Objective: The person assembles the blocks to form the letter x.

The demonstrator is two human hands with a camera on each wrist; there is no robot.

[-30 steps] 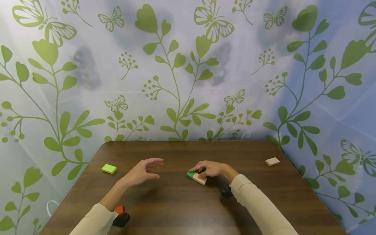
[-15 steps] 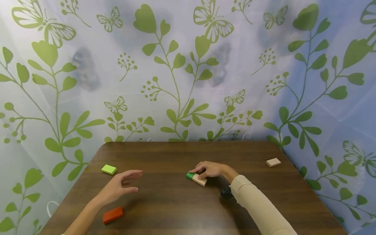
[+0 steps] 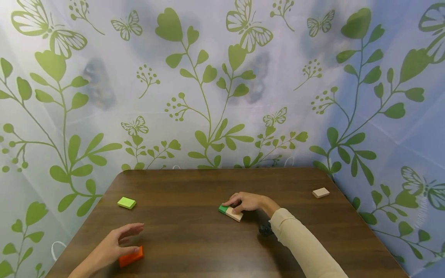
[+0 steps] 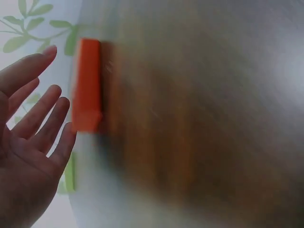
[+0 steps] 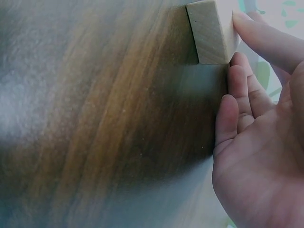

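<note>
In the head view, my left hand (image 3: pixel 112 244) is just over an orange block (image 3: pixel 132 259), its thumb overlapping the block and its fingers loosely extended. The left wrist view shows that orange block (image 4: pixel 87 85) beyond the fingertips, with nothing in the palm. Near mid-table, my right hand (image 3: pixel 249 201) holds a plain beige wooden block (image 3: pixel 235 215), which lies end to end with a green block (image 3: pixel 223 209). The thumb is on the beige block and the index finger reaches the green one. In the right wrist view, the beige block's end (image 5: pixel 207 33) rests on the tabletop.
A lime-green block (image 3: pixel 126 202) lies at the table's left side, and another beige block (image 3: pixel 320 192) near the right edge. A small black device (image 3: pixel 265 229) sits under my right wrist. The brown table (image 3: pixel 180 185) backs onto a leaf-patterned curtain (image 3: pixel 208 77).
My left hand has moved left and toward me, from the middle of the table to the orange block. The right hand stays in place on the blocks.
</note>
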